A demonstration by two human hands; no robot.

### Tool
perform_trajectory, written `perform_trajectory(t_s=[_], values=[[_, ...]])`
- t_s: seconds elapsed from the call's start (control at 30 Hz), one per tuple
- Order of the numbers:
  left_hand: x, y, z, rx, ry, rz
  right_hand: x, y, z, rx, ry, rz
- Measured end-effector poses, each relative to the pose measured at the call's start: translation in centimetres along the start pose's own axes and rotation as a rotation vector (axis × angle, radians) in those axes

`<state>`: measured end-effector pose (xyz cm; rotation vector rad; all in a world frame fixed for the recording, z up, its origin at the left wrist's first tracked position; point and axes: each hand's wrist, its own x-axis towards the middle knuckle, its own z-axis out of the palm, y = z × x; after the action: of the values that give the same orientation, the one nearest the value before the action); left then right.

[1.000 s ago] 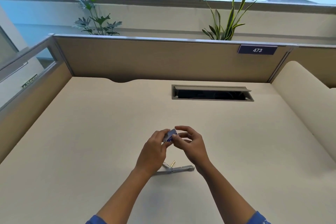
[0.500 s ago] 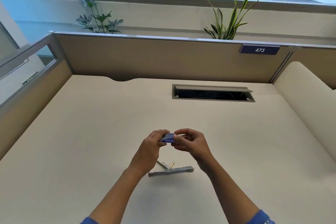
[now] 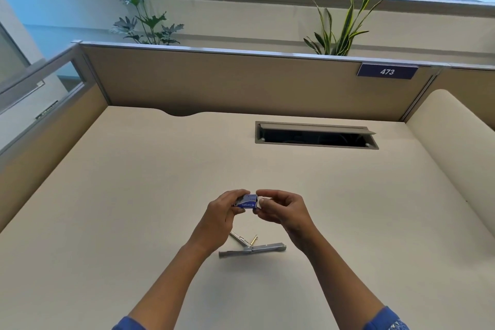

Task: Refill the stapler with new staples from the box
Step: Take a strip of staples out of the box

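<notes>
A small blue and white staple box (image 3: pixel 247 202) is held above the desk between both hands. My left hand (image 3: pixel 220 218) grips its left end with thumb and fingers. My right hand (image 3: pixel 282 210) pinches its right end. Below the hands a silver metal stapler (image 3: pixel 253 248) lies on the cream desk (image 3: pixel 134 209), swung open, with its upper arm and a brass-coloured pusher rod sticking up. My left wrist hides part of the stapler's raised arm. No loose staples show.
A grey cable hatch (image 3: pixel 316 136) is set in the desk at the back right. Beige partition walls (image 3: pixel 227 83) close off the back and left. A rounded cream panel (image 3: pixel 452 126) rises on the right. Plants stand behind the partition.
The box has turned from tilted on edge to lying level between my fingers. Both hands stayed over the stapler. The stapler has not moved.
</notes>
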<state>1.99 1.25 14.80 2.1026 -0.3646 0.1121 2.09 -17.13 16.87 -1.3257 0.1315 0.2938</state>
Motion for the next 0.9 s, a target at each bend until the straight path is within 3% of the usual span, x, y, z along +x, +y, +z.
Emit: perform_trajectory(t_s=[0.5,0.9], values=[[-0.1,0.2,-0.1,0.002,-0.008,0.026,-0.4,-0.8,0.6,-0.154,0.039,-0.055],[0.4,-0.6,-1.8,0.031,0.017,-0.036,-0.3,-0.8,-0.1,-0.020,0.031,-0.006]])
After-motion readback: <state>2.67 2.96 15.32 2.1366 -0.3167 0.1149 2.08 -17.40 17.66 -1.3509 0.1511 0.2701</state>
